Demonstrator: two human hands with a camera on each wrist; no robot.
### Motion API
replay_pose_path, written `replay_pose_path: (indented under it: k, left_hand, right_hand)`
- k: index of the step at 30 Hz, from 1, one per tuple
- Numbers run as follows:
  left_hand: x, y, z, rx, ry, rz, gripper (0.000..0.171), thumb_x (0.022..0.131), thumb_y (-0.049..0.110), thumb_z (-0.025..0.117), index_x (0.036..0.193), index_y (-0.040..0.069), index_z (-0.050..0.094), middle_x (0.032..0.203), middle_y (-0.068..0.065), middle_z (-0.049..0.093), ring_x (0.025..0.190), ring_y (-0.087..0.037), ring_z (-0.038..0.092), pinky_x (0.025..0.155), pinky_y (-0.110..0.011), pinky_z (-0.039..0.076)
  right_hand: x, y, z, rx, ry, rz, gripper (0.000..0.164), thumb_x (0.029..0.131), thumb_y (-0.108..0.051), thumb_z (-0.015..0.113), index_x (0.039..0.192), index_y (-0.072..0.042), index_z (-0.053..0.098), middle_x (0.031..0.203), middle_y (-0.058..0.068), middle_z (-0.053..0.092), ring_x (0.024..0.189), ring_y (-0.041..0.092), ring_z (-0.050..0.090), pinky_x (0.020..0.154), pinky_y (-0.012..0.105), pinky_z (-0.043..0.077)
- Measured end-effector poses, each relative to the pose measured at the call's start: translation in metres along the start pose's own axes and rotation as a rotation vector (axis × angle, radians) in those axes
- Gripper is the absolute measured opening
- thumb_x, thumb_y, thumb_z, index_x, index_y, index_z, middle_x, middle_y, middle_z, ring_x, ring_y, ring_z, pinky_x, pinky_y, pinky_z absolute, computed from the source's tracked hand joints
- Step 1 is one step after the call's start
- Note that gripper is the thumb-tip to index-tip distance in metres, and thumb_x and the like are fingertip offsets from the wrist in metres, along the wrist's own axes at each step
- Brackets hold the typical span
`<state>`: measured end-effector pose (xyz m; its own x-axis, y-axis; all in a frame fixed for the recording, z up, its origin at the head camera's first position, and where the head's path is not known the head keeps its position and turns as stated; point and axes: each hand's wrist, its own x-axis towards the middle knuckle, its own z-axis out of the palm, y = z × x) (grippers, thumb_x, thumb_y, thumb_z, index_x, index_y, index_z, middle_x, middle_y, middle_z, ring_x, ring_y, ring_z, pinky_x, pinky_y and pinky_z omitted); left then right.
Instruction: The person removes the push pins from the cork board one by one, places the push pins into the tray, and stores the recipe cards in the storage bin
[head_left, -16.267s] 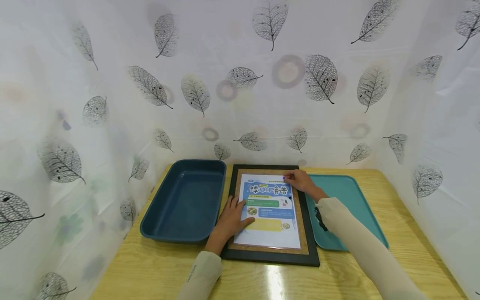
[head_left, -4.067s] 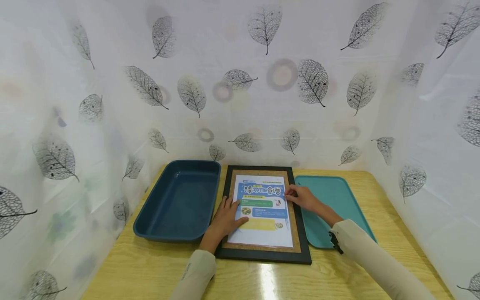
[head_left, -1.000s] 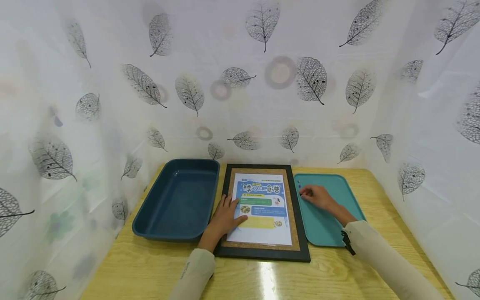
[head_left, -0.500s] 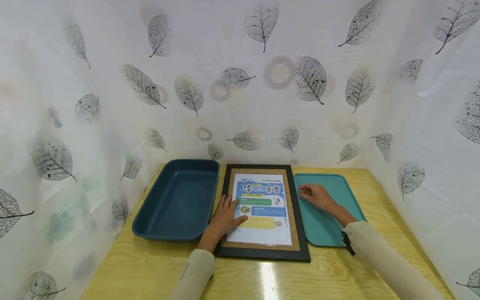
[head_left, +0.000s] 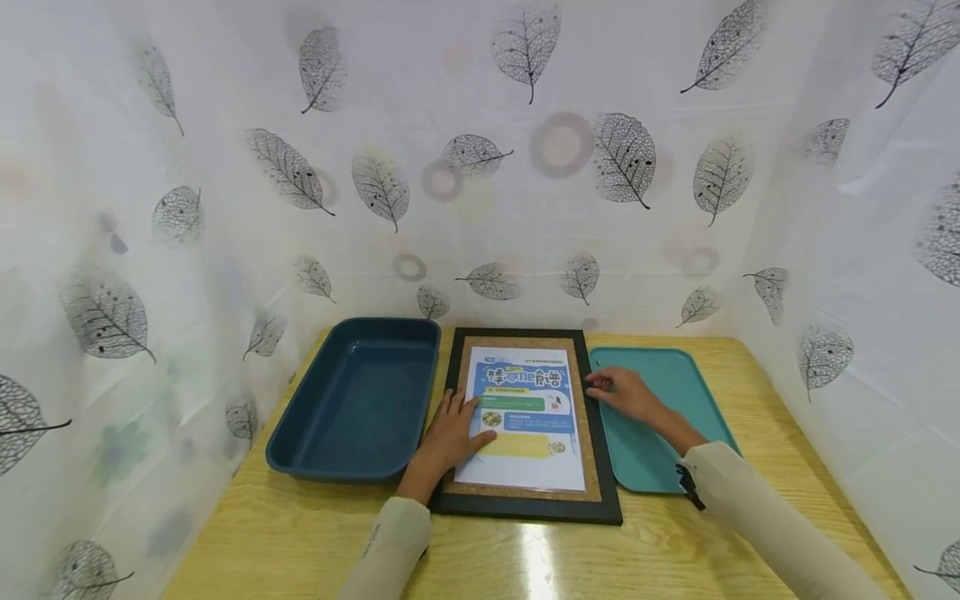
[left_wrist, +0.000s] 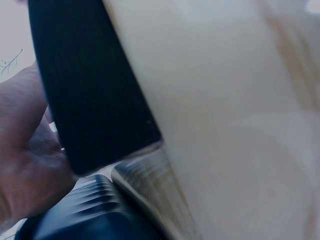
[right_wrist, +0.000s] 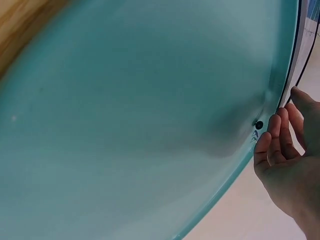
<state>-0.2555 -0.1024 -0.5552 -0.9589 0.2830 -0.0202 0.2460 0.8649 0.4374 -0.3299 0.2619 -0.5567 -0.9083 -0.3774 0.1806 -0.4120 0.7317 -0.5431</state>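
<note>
My left hand (head_left: 448, 439) rests with spread fingers on the left side of a printed poster (head_left: 521, 471). The sheet lies on a cork board with a black frame (head_left: 525, 507). Over the upper left of the teal tray (head_left: 652, 454), my right hand (head_left: 636, 397) has loosely bent fingers that reach to the frame's right side; nothing shows between them. Close by those fingertips, a small black push pin (right_wrist: 258, 124) lies in the tray, with a small purple pin (right_wrist: 255, 134) beside it. In the left wrist view, the frame's corner (left_wrist: 100, 110) partly covers my left hand (left_wrist: 30, 155).
A deep dark-blue basin (head_left: 363, 408) stands against the board's left side. The tray sits close on the right. All are on a wooden table (head_left: 315, 533), with a leaf-patterned white curtain (head_left: 465, 225) behind and at both sides.
A purple pin and black pin were at the poster earlier; small pins now lie in the tray. My right hand went from poster to tray, now slightly back left. The left hand stays put.
</note>
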Motion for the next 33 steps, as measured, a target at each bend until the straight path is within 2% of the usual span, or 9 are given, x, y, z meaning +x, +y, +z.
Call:
replay_pose_path:
  k: [8, 16, 24, 33]
  left_hand:
    - [0.002, -0.002, 0.002, 0.022, 0.011, 0.018, 0.080, 0.097, 0.052, 0.069, 0.157, 0.005, 0.043, 0.168, -0.025, 0.021, 0.156, -0.047, 0.014, 0.124, -0.058, 0.021]
    - [0.003, -0.001, 0.001, 0.008, 0.009, 0.032, 0.080, 0.097, 0.052, 0.069, 0.156, 0.004, 0.044, 0.168, -0.026, 0.021, 0.156, -0.048, 0.014, 0.123, -0.059, 0.022]
    - [0.002, -0.002, 0.001, -0.001, 0.004, 0.017, 0.080, 0.097, 0.051, 0.069, 0.156, 0.005, 0.043, 0.168, -0.026, 0.021, 0.156, -0.048, 0.013, 0.123, -0.059, 0.022]
    - [0.002, -0.002, -0.001, -0.013, 0.004, 0.024, 0.080, 0.097, 0.049, 0.071, 0.156, 0.003, 0.044, 0.168, -0.027, 0.022, 0.155, -0.049, 0.014, 0.122, -0.061, 0.023]
  right_hand:
    - [0.005, -0.005, 0.003, -0.031, -0.011, -0.029, 0.026, 0.093, -0.015, 0.079, 0.114, 0.001, 0.076, 0.096, 0.008, 0.071, 0.083, 0.018, 0.063, 0.073, 0.039, 0.054]
    - [0.005, -0.009, 0.006, -0.013, -0.011, -0.058, 0.023, 0.093, -0.012, 0.079, 0.113, 0.000, 0.077, 0.095, 0.006, 0.071, 0.083, 0.018, 0.061, 0.073, 0.039, 0.053]
    - [0.005, -0.008, 0.009, 0.009, -0.007, -0.032, 0.020, 0.093, -0.011, 0.080, 0.109, 0.000, 0.078, 0.093, 0.007, 0.068, 0.082, 0.018, 0.058, 0.072, 0.036, 0.050]
    - [0.008, -0.011, 0.011, 0.019, -0.015, 0.010, 0.019, 0.094, -0.010, 0.078, 0.109, 0.001, 0.078, 0.094, 0.008, 0.068, 0.083, 0.020, 0.057, 0.074, 0.039, 0.049]
